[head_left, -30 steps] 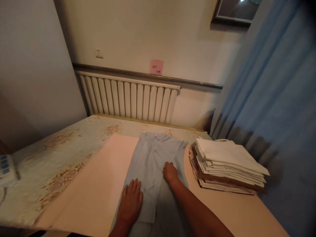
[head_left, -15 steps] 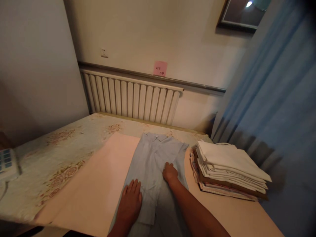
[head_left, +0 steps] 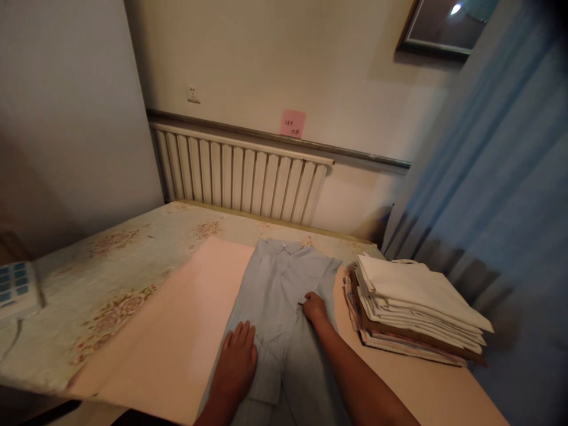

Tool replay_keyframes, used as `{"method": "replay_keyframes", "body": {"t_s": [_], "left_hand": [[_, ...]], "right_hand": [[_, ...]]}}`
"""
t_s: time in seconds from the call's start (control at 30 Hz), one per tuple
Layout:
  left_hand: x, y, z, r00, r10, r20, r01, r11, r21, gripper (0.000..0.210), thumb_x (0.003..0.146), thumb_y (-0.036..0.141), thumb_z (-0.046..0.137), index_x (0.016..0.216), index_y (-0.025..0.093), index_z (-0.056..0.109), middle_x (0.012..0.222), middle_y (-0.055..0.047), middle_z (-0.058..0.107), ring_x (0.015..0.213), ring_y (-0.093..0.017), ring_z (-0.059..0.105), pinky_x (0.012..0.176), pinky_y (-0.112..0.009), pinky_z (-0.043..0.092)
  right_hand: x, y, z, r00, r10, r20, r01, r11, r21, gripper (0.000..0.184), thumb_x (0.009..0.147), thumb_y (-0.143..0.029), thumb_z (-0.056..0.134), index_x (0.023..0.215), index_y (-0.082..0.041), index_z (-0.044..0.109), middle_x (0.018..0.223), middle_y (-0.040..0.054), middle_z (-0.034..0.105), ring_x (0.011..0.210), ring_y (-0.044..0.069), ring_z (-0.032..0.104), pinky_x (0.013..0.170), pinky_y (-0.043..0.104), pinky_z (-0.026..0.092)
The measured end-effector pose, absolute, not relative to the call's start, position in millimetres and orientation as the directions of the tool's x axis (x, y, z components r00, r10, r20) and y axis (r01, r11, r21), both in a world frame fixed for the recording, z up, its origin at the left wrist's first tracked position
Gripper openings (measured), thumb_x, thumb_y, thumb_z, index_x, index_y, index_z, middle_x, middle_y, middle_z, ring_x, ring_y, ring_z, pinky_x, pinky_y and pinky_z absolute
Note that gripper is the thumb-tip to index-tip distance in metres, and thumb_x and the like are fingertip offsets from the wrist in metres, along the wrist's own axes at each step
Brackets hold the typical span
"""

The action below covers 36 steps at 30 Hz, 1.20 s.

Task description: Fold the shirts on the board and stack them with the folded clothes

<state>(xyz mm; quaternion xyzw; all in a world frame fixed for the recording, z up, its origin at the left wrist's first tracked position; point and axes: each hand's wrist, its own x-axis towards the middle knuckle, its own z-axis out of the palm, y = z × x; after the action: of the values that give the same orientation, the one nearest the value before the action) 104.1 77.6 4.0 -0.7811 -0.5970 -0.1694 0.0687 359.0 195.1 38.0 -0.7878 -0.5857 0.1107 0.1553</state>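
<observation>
A light blue garment point(head_left: 270, 278) lies spread lengthwise, its collar-like edge at the far end. My left hand point(head_left: 237, 358) rests palm down on its left side, fingers stretched out. Farther up and to the right, my right hand point(head_left: 314, 307) is closed, with a small dark thin thing point(head_left: 301, 303) at its fingertips, too small to name. That hand is at the garment's right half. Beneath the garment is a pale pink sheet point(head_left: 173, 331), showing on both sides. My right forearm covers part of the garment's lower right.
A stack of folded cloth point(head_left: 417, 296), white over brown and patterned layers, stands at the right by a blue curtain point(head_left: 501, 207). A floral tablecloth point(head_left: 119, 242) covers the table. A white device with blue keys point(head_left: 20, 290) sits at the far left. A radiator point(head_left: 244, 177) runs behind.
My right hand has moved slightly to the right over the garment, and the dark thing at its fingertips shows more. My left hand stays flat in place. The view has shifted a little.
</observation>
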Motion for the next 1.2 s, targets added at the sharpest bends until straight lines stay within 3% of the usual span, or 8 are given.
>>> {"method": "replay_keyframes", "body": {"t_s": [0.1, 0.27, 0.57, 0.67, 0.87, 1.0, 1.2], "left_hand": [[104, 78, 3, 0.235, 0.904, 0.357, 0.954, -0.286, 0.094, 0.046, 0.089, 0.02, 0.034, 0.13, 0.017, 0.055, 0.138, -0.01, 0.055, 0.131, -0.026, 0.044, 0.107, -0.046, 0.033], [104, 79, 4, 0.234, 0.91, 0.342, 0.955, -0.281, 0.092, 0.046, 0.09, 0.022, 0.036, 0.13, 0.017, 0.056, 0.138, -0.01, 0.055, 0.131, -0.026, 0.045, 0.106, -0.046, 0.035], [105, 78, 6, 0.228, 0.917, 0.328, 0.957, -0.273, 0.097, 0.047, 0.09, 0.021, 0.034, 0.132, 0.017, 0.054, 0.138, -0.01, 0.054, 0.132, -0.026, 0.044, 0.107, -0.046, 0.033], [105, 78, 6, 0.23, 0.916, 0.328, 0.955, -0.277, 0.104, 0.047, 0.09, 0.022, 0.033, 0.132, 0.016, 0.054, 0.139, -0.01, 0.054, 0.132, -0.026, 0.043, 0.107, -0.046, 0.032], [104, 78, 6, 0.235, 0.912, 0.336, 0.954, -0.283, 0.101, 0.047, 0.09, 0.023, 0.033, 0.131, 0.017, 0.055, 0.138, -0.01, 0.054, 0.132, -0.026, 0.043, 0.107, -0.046, 0.033], [104, 78, 6, 0.235, 0.915, 0.327, 0.955, -0.279, 0.096, 0.046, 0.09, 0.022, 0.033, 0.131, 0.017, 0.055, 0.139, -0.009, 0.054, 0.132, -0.026, 0.044, 0.107, -0.045, 0.033], [103, 78, 4, 0.238, 0.909, 0.341, 0.954, -0.285, 0.096, 0.046, 0.09, 0.022, 0.033, 0.131, 0.018, 0.054, 0.139, -0.009, 0.054, 0.132, -0.026, 0.043, 0.107, -0.045, 0.032]], "right_hand": [[371, 195, 38, 0.288, 0.958, -0.001, 0.876, -0.264, -0.403, 0.033, 0.076, -0.01, 0.048, 0.102, -0.018, 0.067, 0.095, 0.0062, 0.072, 0.086, 0.016, 0.067, 0.071, 0.02, 0.043], [376, 186, 37, 0.258, 0.965, 0.051, 0.885, -0.215, -0.414, 0.038, 0.074, -0.008, 0.048, 0.105, -0.02, 0.067, 0.102, 0.0036, 0.071, 0.097, 0.015, 0.064, 0.081, 0.018, 0.041], [400, 172, 47, 0.432, 0.889, 0.154, 0.873, -0.368, -0.32, 0.041, 0.082, -0.01, 0.038, 0.116, -0.011, 0.059, 0.107, 0.0158, 0.065, 0.097, 0.023, 0.062, 0.08, 0.028, 0.042], [401, 165, 48, 0.367, 0.912, 0.181, 0.91, -0.311, -0.275, 0.037, 0.084, -0.012, 0.039, 0.115, -0.012, 0.059, 0.107, 0.0148, 0.062, 0.098, 0.023, 0.06, 0.08, 0.028, 0.041], [373, 158, 52, 0.06, 0.975, 0.214, 0.978, -0.015, -0.207, 0.039, 0.083, -0.018, 0.052, 0.121, -0.021, 0.055, 0.121, 0.0098, 0.056, 0.113, 0.022, 0.048, 0.097, 0.029, 0.033], [356, 160, 51, -0.093, 0.975, 0.199, 0.97, 0.135, -0.204, 0.036, 0.082, -0.02, 0.055, 0.117, -0.026, 0.058, 0.124, 0.0052, 0.056, 0.115, 0.021, 0.046, 0.097, 0.029, 0.032], [350, 169, 40, -0.031, 0.98, 0.195, 0.96, 0.084, -0.269, 0.019, 0.085, -0.021, 0.049, 0.095, -0.021, 0.065, 0.104, 0.0081, 0.065, 0.107, 0.021, 0.052, 0.092, 0.029, 0.035]]}}
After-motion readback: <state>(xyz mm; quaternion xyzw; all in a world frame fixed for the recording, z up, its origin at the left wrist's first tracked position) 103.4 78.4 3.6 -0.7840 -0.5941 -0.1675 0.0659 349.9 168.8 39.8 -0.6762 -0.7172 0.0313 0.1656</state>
